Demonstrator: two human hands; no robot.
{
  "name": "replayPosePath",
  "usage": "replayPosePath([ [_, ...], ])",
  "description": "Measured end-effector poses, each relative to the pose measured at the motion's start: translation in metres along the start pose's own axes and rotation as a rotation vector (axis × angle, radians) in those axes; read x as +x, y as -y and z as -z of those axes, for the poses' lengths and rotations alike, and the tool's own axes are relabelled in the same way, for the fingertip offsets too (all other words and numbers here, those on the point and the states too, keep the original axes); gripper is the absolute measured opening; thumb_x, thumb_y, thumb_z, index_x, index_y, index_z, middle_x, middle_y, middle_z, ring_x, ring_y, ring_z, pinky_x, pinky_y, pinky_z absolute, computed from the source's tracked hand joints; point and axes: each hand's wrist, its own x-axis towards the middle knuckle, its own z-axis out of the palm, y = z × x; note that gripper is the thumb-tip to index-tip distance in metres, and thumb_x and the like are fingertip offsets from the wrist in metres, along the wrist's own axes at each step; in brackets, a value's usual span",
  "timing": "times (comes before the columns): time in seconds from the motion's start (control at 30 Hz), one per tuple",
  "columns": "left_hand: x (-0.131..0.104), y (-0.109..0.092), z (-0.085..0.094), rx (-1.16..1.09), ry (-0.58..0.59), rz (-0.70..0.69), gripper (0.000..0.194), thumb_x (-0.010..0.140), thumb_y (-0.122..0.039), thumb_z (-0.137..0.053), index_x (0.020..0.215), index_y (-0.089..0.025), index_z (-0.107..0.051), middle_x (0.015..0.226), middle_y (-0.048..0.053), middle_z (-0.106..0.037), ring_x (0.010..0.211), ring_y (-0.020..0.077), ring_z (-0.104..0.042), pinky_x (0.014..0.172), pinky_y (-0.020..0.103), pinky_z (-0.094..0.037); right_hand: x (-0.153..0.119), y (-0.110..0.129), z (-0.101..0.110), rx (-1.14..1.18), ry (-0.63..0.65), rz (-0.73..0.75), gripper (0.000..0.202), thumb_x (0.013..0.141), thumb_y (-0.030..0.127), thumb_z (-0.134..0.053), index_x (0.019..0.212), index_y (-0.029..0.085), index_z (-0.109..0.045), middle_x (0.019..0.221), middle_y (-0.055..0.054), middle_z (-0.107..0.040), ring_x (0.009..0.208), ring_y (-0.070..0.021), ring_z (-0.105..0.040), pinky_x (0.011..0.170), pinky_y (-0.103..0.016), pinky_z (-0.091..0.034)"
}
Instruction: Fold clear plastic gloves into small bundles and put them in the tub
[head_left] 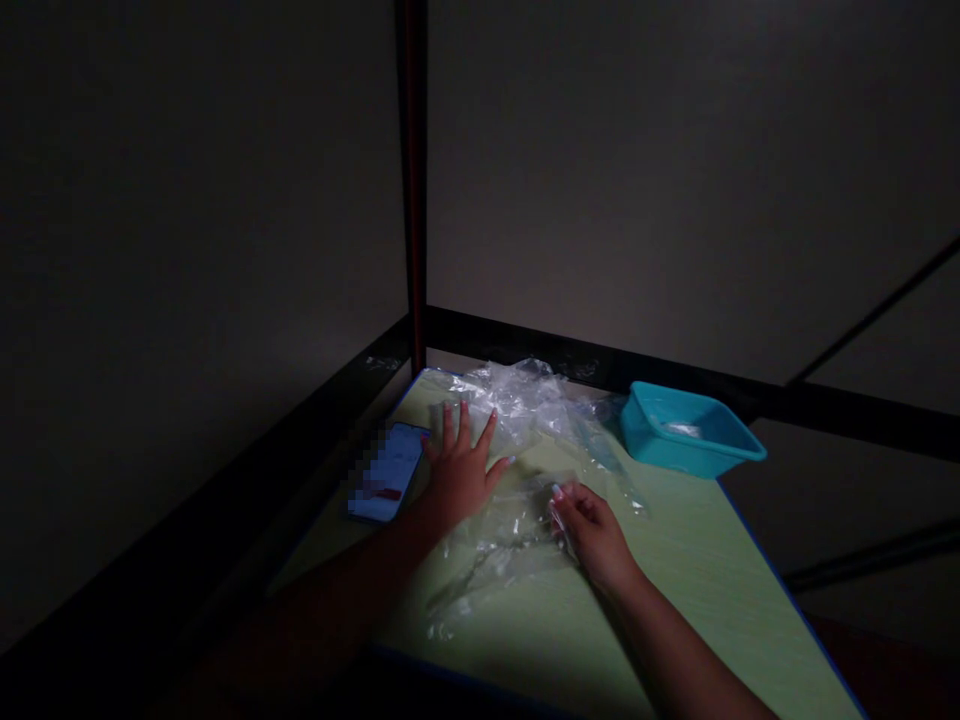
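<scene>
My left hand (461,470) lies flat with its fingers spread, over part of the clear plastic. Pinched between the thumb and fingers of my right hand (592,525) is the edge of a clear plastic bag (510,545), which stretches leftward across the tabletop below my left hand. Beyond my fingertips is a crumpled heap of clear plastic bags (521,390). Where one sheet of plastic ends and another begins, I cannot tell.
A phone (388,472) with a lit screen lies on the left, close to my left hand. At the back right stands a turquoise plastic basket (675,455) with something whitish inside. The pale green table (720,590) has blue edging and meets walls behind.
</scene>
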Motion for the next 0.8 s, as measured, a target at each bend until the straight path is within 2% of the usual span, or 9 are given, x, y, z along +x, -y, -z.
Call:
replayPosePath([
  [0.07, -0.003, -0.004, 0.002, -0.059, -0.054, -0.133, 0.06, 0.088, -0.045, -0.048, 0.143, -0.025, -0.034, 0.154, 0.017, -0.015, 0.141, 0.0374, -0.007, 0.101, 0.071, -0.013, 0.0, 0.001, 0.0, -0.002, -0.026, 0.012, 0.043, 0.074, 0.059, -0.063, 0.065, 0.018, -0.052, 0.054, 0.003, -0.048, 0.049, -0.0103, -0.042, 0.047, -0.023, -0.031],
  [0.17, -0.007, -0.007, 0.0, -0.213, -0.042, -0.324, 0.047, 0.086, -0.041, -0.053, 0.127, -0.019, -0.054, 0.146, 0.015, -0.036, 0.139, 0.0335, -0.019, 0.109, 0.061, -0.014, 0.002, 0.001, 0.0, 0.02, -0.038, 0.038, 0.042, 0.074, 0.058, -0.062, 0.068, 0.017, -0.055, 0.056, 0.002, -0.051, 0.051, -0.0108, -0.044, 0.049, -0.024, -0.033],
  [0.27, -0.007, -0.004, -0.008, -0.389, 0.007, -0.448, 0.032, 0.08, -0.037, -0.062, 0.106, -0.02, -0.067, 0.129, 0.012, -0.053, 0.131, 0.0311, -0.032, 0.108, 0.049, -0.028, 0.004, 0.0, -0.004, 0.082, -0.029, 0.05, 0.043, 0.073, 0.06, -0.062, 0.07, 0.017, -0.055, 0.056, 0.002, -0.05, 0.049, -0.0105, -0.043, 0.048, -0.024, -0.033],
  [0.37, -0.002, 0.001, -0.018, -0.553, 0.081, -0.545, 0.013, 0.081, -0.028, -0.058, 0.081, -0.02, -0.069, 0.099, 0.007, -0.065, 0.107, 0.0241, -0.052, 0.096, 0.039, -0.041, 0.009, 0.0, -0.009, 0.161, -0.024, 0.039, 0.044, 0.071, 0.062, -0.063, 0.068, 0.019, -0.052, 0.056, 0.003, -0.047, 0.047, -0.01, -0.042, 0.047, -0.024, -0.033],
  [0.47, 0.005, 0.005, -0.025, -0.626, 0.112, -0.499, 0.019, 0.083, -0.026, -0.052, 0.072, -0.018, -0.066, 0.082, 0.005, -0.064, 0.084, 0.0197, -0.057, 0.079, 0.033, -0.046, 0.013, 0.004, -0.008, 0.264, -0.113, 0.049, 0.046, 0.07, 0.064, -0.061, 0.071, 0.02, -0.049, 0.06, 0.004, -0.046, 0.051, -0.0102, -0.043, 0.049, -0.024, -0.038],
  [0.57, 0.011, 0.007, -0.024, -0.637, 0.128, -0.417, 0.023, 0.083, -0.03, -0.051, 0.066, -0.017, -0.061, 0.072, 0.002, -0.059, 0.073, 0.017, -0.055, 0.07, 0.029, -0.044, 0.014, 0.01, -0.001, 0.314, -0.187, 0.089, 0.042, 0.073, 0.062, -0.058, 0.083, 0.022, -0.049, 0.068, 0.003, -0.05, 0.058, -0.0118, -0.048, 0.053, -0.024, -0.041],
  [0.7, 0.013, 0.008, -0.02, -0.654, 0.166, -0.399, 0.03, 0.081, -0.035, -0.05, 0.058, -0.018, -0.058, 0.065, 0.0, -0.055, 0.068, 0.0157, -0.053, 0.067, 0.026, -0.042, 0.013, 0.014, 0.008, 0.083, -0.182, 0.206, 0.049, 0.065, 0.042, -0.072, 0.103, 0.023, -0.049, 0.08, 0.002, -0.055, 0.066, -0.0127, -0.052, 0.058, -0.024, -0.041],
  [0.73, 0.014, 0.008, -0.019, -0.669, 0.177, -0.387, 0.031, 0.081, -0.037, -0.05, 0.057, -0.018, -0.058, 0.065, 0.0, -0.055, 0.068, 0.0155, -0.053, 0.067, 0.026, -0.042, 0.014, 0.013, 0.009, 0.009, -0.2, 0.238, 0.05, 0.062, 0.037, -0.074, 0.104, 0.022, -0.049, 0.081, 0.002, -0.055, 0.066, -0.0125, -0.051, 0.059, -0.024, -0.041],
  [0.8, 0.015, 0.007, -0.018, -0.704, 0.187, -0.332, 0.031, 0.078, -0.039, -0.051, 0.056, -0.018, -0.058, 0.063, 0.0, -0.055, 0.066, 0.0149, -0.053, 0.064, 0.025, -0.041, 0.018, 0.009, 0.011, -0.109, -0.215, 0.27, 0.04, 0.062, 0.03, -0.072, 0.096, 0.019, -0.053, 0.08, 0.001, -0.055, 0.066, -0.0121, -0.051, 0.059, -0.024, -0.04],
])
